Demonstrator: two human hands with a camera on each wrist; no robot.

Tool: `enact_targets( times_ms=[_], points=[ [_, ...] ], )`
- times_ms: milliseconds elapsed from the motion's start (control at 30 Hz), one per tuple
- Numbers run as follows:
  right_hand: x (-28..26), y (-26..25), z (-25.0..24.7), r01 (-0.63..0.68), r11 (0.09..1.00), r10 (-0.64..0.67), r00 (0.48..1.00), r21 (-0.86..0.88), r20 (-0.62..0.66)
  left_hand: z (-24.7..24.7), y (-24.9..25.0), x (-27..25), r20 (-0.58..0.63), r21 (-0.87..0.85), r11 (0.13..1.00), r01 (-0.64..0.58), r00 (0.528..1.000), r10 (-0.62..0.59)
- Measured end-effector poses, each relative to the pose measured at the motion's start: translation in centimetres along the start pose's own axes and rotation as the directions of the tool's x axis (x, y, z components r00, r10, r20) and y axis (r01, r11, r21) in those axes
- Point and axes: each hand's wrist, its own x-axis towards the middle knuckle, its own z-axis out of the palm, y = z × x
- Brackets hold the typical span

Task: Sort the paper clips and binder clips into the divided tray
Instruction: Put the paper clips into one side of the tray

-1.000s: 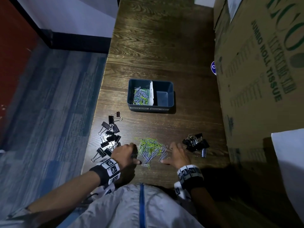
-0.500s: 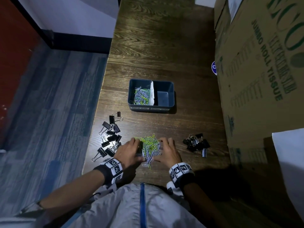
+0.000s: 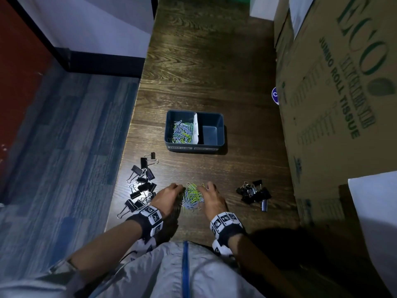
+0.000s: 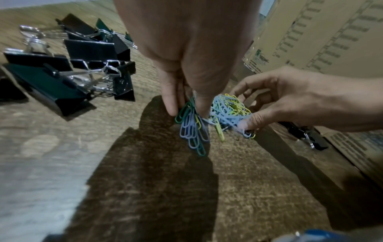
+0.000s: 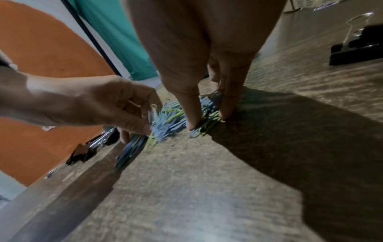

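A heap of coloured paper clips [image 3: 193,196] lies near the table's front edge, squeezed between my two hands. My left hand [image 3: 179,190] pinches a bunch of the paper clips [image 4: 192,129] between thumb and fingers. From the other side, my right hand [image 3: 206,190] curls its thumb and fingers round the heap [image 5: 167,124]. The dark blue divided tray [image 3: 222,127] stands farther back; its left compartment holds paper clips [image 3: 181,131], its right one is bare. Black binder clips lie in a left group [image 3: 142,183] and a right group [image 3: 253,193].
A large cardboard box [image 3: 333,93] walls the table's right side, with a white object [image 3: 376,211] in front of it. The table's left edge [image 3: 131,134] drops to a blue floor. Bare wood stretches beyond the tray.
Both hands have moved inward toward each other, sweeping the spread paper clips into a tight heap, and their fingers have closed round it.
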Motion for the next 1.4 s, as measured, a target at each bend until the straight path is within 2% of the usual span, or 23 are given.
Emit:
enact_targets(
  times_ms=[133,333,533,667,767,900,1000,1067,1233,1400],
  points=[
    [0.8,0.4,-1.2,-0.017,0.999,0.015,0.998,0.036,0.056,-0.4,-0.7,0.2,-0.006,-0.065,0.997,0.034,0.999,-0.034],
    [1.5,0.8,-3.4,-0.148,0.988,0.140,0.981,0.049,0.138,-0.6,-0.8,0.5,-0.076,-0.143,0.985,0.095,0.991,-0.107],
    [1.4,1.6,-5.0,-0.189,0.978,0.174,0.972,0.086,0.157,-5.5,0.9,1.2,-0.213,-0.206,0.976,-0.066,0.977,0.021],
    [1.6,0.9,-6.4,-0.192,0.970,0.169,0.973,0.151,0.154,-11.5,2.8,3.8,-0.379,-0.189,0.969,-0.162,0.922,0.080],
    [1.9,0.3,-8.0,-0.157,0.961,0.134,0.985,0.226,0.113,-15.5,3.9,6.6,-0.456,-0.197,0.966,-0.170,0.888,0.063],
    [3.0,-1.6,-11.1,-0.076,0.956,0.079,0.997,0.283,0.002,-17.4,3.7,8.5,-0.387,-0.208,0.974,-0.086,0.922,-0.001],
    [4.3,-3.9,-14.5,0.028,0.948,0.001,0.996,0.318,-0.089,-16.2,3.0,7.5,-0.421,-0.162,0.987,-0.019,0.906,-0.052],
    [6.0,-5.4,-16.5,0.115,0.940,-0.060,0.983,0.321,-0.176,-14.4,2.6,6.2,-0.397,-0.166,0.986,0.010,0.915,-0.076],
    [9.8,-8.9,-19.8,0.146,0.945,-0.059,0.957,0.293,-0.284,-9.6,1.3,2.9,-0.184,-0.147,0.984,0.105,0.974,-0.131],
    [10.4,-8.4,-18.5,0.177,0.940,-0.070,0.937,0.292,-0.342,-6.4,0.1,0.2,-0.069,-0.034,0.986,0.165,0.984,-0.167]
  ],
)
